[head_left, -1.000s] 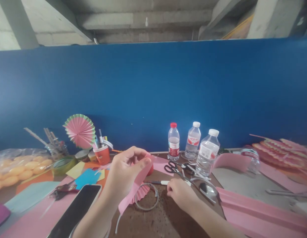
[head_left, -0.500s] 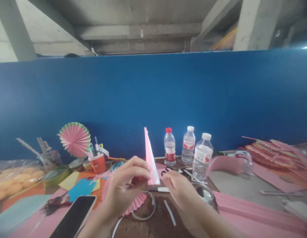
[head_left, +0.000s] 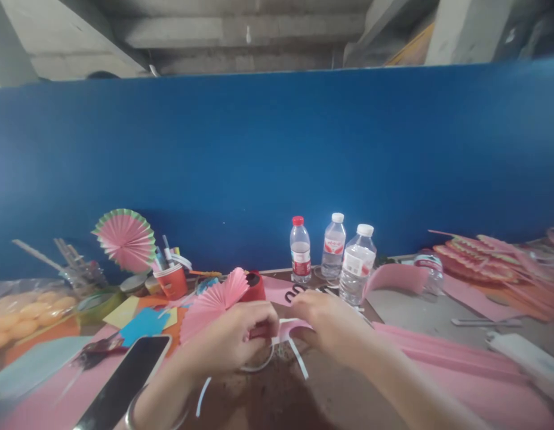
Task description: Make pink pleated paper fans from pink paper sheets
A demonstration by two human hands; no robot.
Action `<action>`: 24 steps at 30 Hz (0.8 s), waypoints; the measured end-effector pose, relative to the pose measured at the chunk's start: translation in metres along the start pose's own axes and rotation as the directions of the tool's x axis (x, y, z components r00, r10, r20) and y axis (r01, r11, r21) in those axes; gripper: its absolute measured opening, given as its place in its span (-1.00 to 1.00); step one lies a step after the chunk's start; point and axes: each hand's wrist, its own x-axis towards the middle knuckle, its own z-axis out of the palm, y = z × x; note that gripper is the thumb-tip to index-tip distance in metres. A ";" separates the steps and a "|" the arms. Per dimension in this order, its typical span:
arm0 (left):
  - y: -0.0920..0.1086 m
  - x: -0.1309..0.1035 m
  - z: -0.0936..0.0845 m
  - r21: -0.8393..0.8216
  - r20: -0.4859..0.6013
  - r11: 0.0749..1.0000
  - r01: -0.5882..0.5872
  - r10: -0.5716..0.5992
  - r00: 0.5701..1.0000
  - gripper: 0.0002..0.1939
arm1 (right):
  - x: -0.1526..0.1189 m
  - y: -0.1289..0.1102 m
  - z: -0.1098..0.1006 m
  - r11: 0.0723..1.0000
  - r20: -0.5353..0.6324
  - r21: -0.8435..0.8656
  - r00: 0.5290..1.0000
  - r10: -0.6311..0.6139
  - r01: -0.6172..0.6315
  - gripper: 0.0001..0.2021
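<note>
Between my two hands lies a piece of pink paper (head_left: 293,326) with a white edge, held low over the brown table. My left hand (head_left: 248,331) has its fingers curled round the left end of it. At the other end, my right hand (head_left: 324,319) pinches the paper, its fingertips partly hidden. Behind my left forearm stands a pleated pink paper fan (head_left: 217,298), next to a red roll-shaped object (head_left: 254,286). A thin white strip (head_left: 298,358) lies just below the paper. Part of a pale ring (head_left: 259,365) shows under my left hand.
Three water bottles, one with a red cap (head_left: 300,251), stand at the back before a blue partition (head_left: 241,155). A phone (head_left: 125,382), an orange cup (head_left: 170,280) of pens and a pink-green fan (head_left: 125,239) are left. Pleated pink paper (head_left: 465,370) lies right.
The pink paper has gone from upright in my left hand to low and flat between both hands. My right hand has closed on its end. The view has tilted down slightly.
</note>
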 end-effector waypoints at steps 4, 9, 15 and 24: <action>-0.020 -0.015 0.017 -0.094 0.052 0.992 0.088 -0.084 0.995 -0.82 | -0.006 0.012 0.030 0.966 0.329 0.191 0.938 0.105 -0.176 -0.85; -0.038 -0.023 0.044 -0.078 0.061 0.972 0.220 -0.216 0.975 -0.80 | -0.022 0.012 0.050 0.936 0.421 0.190 0.886 0.194 -0.295 -0.91; -0.048 -0.016 0.073 0.020 0.010 0.978 0.208 -0.208 0.978 -0.90 | -0.026 0.011 0.068 0.930 0.468 0.205 0.865 0.182 -0.306 -0.86; -0.049 -0.017 0.085 0.218 0.125 0.955 0.202 -0.233 0.964 -0.80 | -0.032 0.009 0.081 0.964 0.433 0.154 0.892 0.131 -0.216 -0.86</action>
